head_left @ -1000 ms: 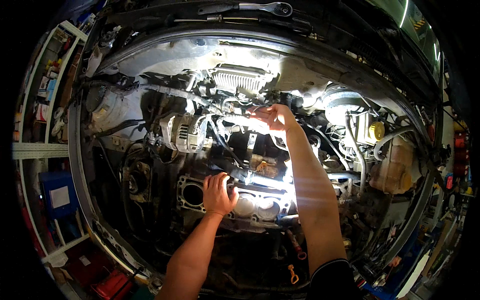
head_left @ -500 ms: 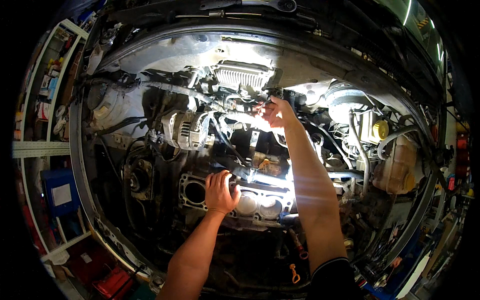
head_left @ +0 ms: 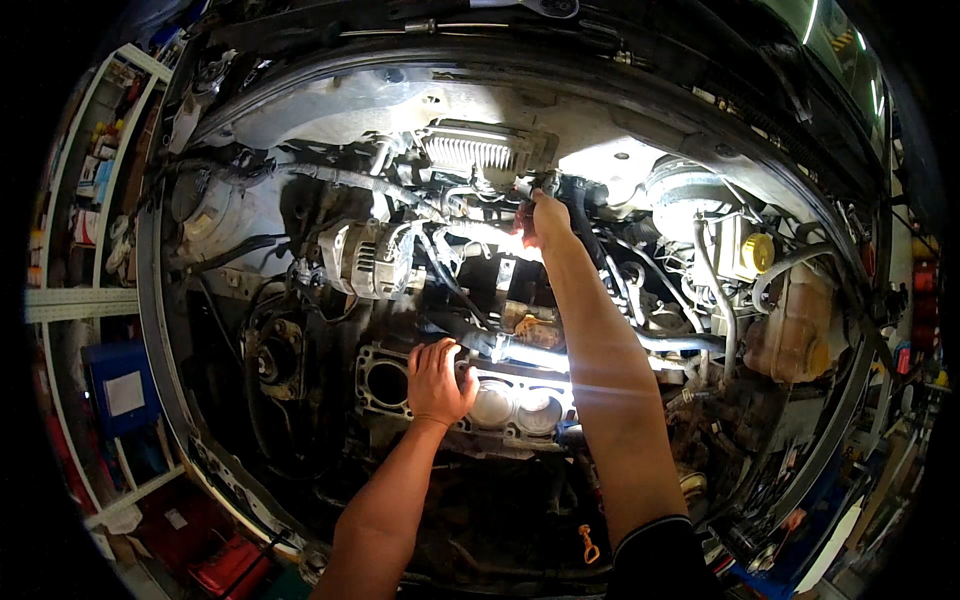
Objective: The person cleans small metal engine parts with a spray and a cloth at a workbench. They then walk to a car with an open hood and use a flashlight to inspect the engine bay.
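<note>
My left hand (head_left: 442, 385) rests on top of the bare engine block (head_left: 405, 413), fingers apart and laid over its far edge, between an open cylinder bore (head_left: 388, 385) and two bores with light piston tops. My right arm stretches to the back of the engine bay. There my right hand (head_left: 543, 218) is closed just below a dark connector-like piece (head_left: 547, 183), near the finned metal box (head_left: 468, 153). What its fingers hold is hidden by the hand and the glare.
An alternator (head_left: 368, 258) sits at left of the bay. Hoses, a yellow-capped reservoir (head_left: 758, 256) and a brownish coolant tank (head_left: 790, 330) fill the right. An orange dipstick handle (head_left: 588, 545) shows near the front. A ratchet (head_left: 548, 8) lies at the far edge; shelves (head_left: 80, 300) stand left.
My right hand has shifted slightly left, its fingers drawing in from a looser pose, and the forearm has swung left. The left hand keeps its place on the block.
</note>
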`<action>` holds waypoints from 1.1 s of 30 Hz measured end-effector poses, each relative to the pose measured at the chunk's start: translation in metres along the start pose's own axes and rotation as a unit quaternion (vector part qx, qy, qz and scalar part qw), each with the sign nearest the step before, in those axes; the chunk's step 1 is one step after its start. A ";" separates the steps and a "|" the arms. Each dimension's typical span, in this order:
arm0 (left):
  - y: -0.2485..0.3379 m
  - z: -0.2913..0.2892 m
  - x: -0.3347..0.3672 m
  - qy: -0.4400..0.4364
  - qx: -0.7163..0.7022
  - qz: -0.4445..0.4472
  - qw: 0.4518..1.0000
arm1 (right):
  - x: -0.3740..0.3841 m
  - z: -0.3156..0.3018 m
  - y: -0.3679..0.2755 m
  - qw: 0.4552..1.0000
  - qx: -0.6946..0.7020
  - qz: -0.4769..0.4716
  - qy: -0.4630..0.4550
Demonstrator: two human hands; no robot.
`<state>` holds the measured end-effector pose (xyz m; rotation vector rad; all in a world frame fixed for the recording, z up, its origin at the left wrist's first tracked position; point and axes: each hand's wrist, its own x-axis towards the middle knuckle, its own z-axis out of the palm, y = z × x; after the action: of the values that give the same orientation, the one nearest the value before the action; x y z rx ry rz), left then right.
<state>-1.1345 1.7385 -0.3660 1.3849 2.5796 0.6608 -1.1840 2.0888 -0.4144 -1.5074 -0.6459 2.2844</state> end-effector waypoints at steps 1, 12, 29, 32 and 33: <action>0.001 -0.002 0.001 -0.002 -0.006 -0.002 1.000 | -0.003 0.000 -0.001 1.000 0.005 0.002 -0.003; 0.007 0.003 0.007 -0.003 -0.011 0.014 1.000 | 0.007 -0.013 -0.014 0.991 -0.037 0.092 0.089; -0.001 0.000 -0.004 0.002 0.016 0.006 1.000 | 0.008 0.019 0.022 0.964 0.130 0.161 0.168; 0.000 -0.003 -0.001 0.003 -0.004 0.002 1.000 | -0.012 -0.015 0.025 0.989 0.086 0.074 -0.090; 0.000 -0.003 0.002 0.001 0.001 0.000 1.000 | -0.017 -0.024 0.023 0.982 0.057 0.065 -0.167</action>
<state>-1.1370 1.7395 -0.3635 1.3852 2.5833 0.6594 -1.1559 2.0655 -0.4210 -1.1546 -0.5009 2.6550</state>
